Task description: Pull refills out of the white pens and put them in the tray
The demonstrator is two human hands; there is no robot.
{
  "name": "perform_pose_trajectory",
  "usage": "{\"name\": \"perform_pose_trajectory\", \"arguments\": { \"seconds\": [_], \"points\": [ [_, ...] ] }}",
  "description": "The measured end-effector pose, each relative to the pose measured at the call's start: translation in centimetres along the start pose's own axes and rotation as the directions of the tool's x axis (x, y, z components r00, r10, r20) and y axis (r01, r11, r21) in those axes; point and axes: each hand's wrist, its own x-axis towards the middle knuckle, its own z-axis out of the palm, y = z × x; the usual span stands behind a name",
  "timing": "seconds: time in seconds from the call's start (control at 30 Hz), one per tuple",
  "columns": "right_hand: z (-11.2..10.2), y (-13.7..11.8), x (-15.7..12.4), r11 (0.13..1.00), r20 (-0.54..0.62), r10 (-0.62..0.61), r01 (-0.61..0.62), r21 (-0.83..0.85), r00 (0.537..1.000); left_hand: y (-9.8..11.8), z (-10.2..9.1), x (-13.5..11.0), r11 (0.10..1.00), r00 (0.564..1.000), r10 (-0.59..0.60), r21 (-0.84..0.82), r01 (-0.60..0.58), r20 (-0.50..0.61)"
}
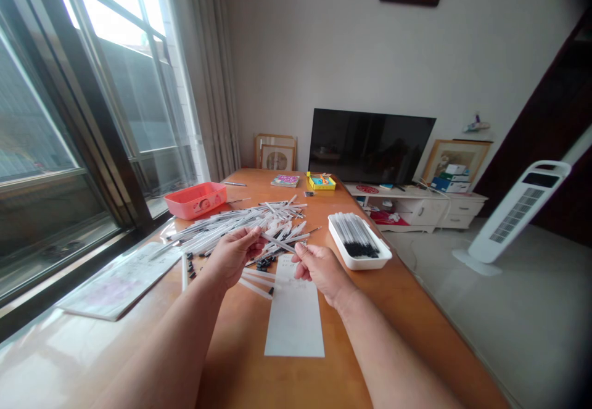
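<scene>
Above the middle of the table, my left hand (239,250) and my right hand (320,267) pinch the two ends of a thin translucent tube (278,243), which looks like a pen barrel. Just beyond lies a loose heap of similar pale tubes (240,221), some with dark insides or tips. Small black caps (265,263) are scattered beneath my hands. Below my right hand a long strip of white paper (296,326) with faint writing lies flat. To its right, a white tray (369,264) holds a row of tubes with black ends lined up together.
A red plastic basket (189,204) stands left of the heap. A booklet (120,289) lies at the table's left. Farther back are a small book (285,180) and a yellow box (322,182). Right of the wooden table (393,347) a white tower fan (520,211) stands on the floor.
</scene>
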Motion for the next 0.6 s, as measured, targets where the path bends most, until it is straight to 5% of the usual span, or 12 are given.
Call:
{"name": "perform_pose_trajectory", "arguments": {
  "seconds": [0.23,0.6],
  "points": [
    [-0.24,-0.22,0.03,0.993,-0.036,-0.082,0.085,0.087,0.996,0.42,0.01,0.1,1.0,0.996,0.01,-0.017,-0.011,-0.084],
    [-0.4,0.16,0.27,0.998,0.026,0.049,-0.05,0.045,0.998,0.7,0.19,0.04,0.986,1.0,0.007,-0.169,-0.004,0.018]
  ]
}}
